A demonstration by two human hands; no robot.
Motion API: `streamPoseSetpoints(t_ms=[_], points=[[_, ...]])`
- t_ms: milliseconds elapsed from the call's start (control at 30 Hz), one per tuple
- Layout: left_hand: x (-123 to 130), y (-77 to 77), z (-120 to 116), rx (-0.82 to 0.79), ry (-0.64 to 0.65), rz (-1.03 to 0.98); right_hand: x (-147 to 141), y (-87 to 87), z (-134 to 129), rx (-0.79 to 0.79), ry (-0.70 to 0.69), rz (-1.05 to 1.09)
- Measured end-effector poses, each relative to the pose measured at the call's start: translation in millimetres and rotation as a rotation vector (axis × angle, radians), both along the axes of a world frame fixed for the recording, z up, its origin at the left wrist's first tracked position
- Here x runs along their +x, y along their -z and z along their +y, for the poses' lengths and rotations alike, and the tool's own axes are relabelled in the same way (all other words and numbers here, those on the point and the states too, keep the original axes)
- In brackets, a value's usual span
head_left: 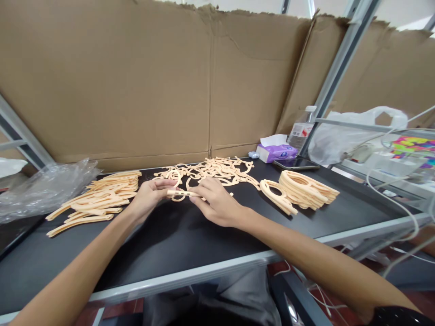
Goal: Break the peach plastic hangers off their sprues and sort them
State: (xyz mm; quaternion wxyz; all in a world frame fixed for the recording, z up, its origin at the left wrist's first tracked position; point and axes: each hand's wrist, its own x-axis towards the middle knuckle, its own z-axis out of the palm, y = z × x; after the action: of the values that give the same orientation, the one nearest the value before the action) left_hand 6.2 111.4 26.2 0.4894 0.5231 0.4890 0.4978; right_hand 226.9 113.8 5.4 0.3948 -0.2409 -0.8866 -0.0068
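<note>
Between my two hands, above the middle of the black table, is a cream plastic piece [180,193] seen nearly edge-on. My left hand [149,197] pinches its left end, and my right hand [217,203] has its fingers closed on the right end. Just behind the hands lies a loose heap of thin curved cream parts [220,168]. On the left is a pile of long cream arms [108,192], roughly side by side. To the right, cream pieces with oval openings stand in a stack [306,190], with another such piece [277,197] leaning at its left.
A purple tissue pack [277,152], a phone [296,163] and a plastic bottle [302,130] are at the back right. Clear plastic wrap [50,185] lies far left. Cardboard [142,81] walls the back. White cables [390,199] hang at the right.
</note>
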Motion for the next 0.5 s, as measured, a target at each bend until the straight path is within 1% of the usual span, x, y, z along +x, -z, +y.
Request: streamPoseSetpoints(t_ms=[100, 167, 267, 367, 433, 500], points=[[1.9, 3.3, 0.1, -0.019, 0.053, -0.068, 1.0, -5.9, -2.2, 0.004, 0.082, 0.116], [2.5, 5.0, 0.5, -0.032, 0.064, -0.096, 1.9, -10.1, -2.0, -0.062, 0.108, 0.186], [2.6, 6.3, 0.9, -0.039, 0.054, -0.091, 2.0, -13.7, -0.2, -0.287, 0.093, 0.275], [3.5, 5.7, 0.5, -0.03, 0.016, -0.037, -0.2, -11.9, 0.7, -0.534, 0.051, 0.325], [4.6, 4.4, -0.2, -0.022, -0.004, -0.024, -2.3, -8.6, 0.2, -0.635, 0.012, 0.311], [5.7, 2.8, -1.1, -0.016, -0.009, -0.053, -4.0, -5.4, -0.8, -0.681, -0.023, 0.294]])
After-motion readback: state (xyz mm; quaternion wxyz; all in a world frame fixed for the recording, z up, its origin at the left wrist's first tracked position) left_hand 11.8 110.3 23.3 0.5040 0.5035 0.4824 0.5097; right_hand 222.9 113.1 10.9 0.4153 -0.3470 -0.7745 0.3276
